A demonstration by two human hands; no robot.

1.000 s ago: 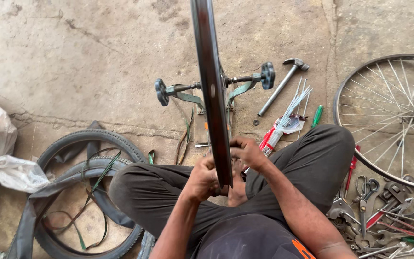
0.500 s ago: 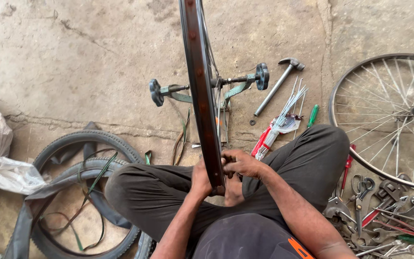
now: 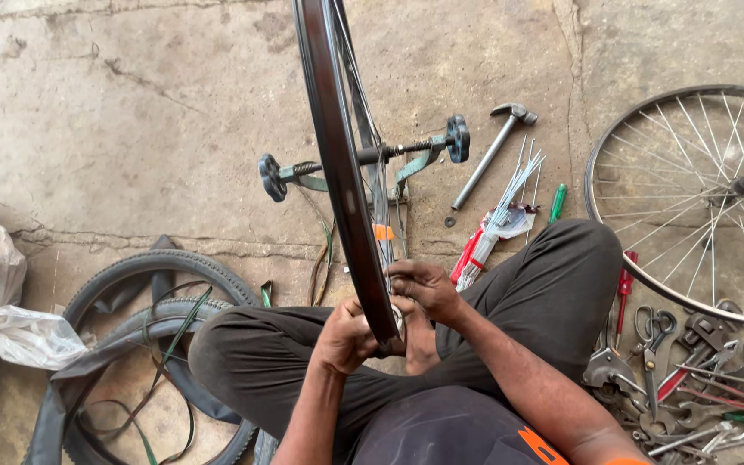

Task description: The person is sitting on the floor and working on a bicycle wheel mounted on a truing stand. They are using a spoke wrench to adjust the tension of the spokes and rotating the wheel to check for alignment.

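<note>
- Down at the near edge of the concrete floor (image 3: 131, 112), a person sits cross-legged in dark trousers, with a bicycle wheel rim (image 3: 337, 172) standing upright on edge between the knees.
- The left hand (image 3: 346, 336) is curled shut around the lowest part of the rim, on its left side, fingers pressed against the dark metal.
- The right hand (image 3: 424, 288) sits on the rim's right side, fingers drawn together and pinching something small at the rim; what exactly it pinches is too hidden to tell.
- Both hands touch the rim and nearly meet each other below it.
- Thin spokes run from the rim up to its axle, which rests in a green truing stand (image 3: 363, 164) on the floor just beyond the knees.
- A hammer (image 3: 492, 151) lies to the right of the stand, its head pointing toward the far edge of the floor.
- Near it, a bundle of loose spokes (image 3: 510, 202) in a red-and-white wrapper leans against the right knee, with a green-handled screwdriver (image 3: 556, 203) just beside.
- A second spoked wheel (image 3: 699, 198) lies flat at the right edge of the floor.
- Scissors, wrenches and other small tools (image 3: 691, 362) are piled at the near right corner.
- Two black tyres (image 3: 148, 344) with rubber strips lie at the near left, beside a crumpled plastic bag (image 3: 2, 319).
</note>
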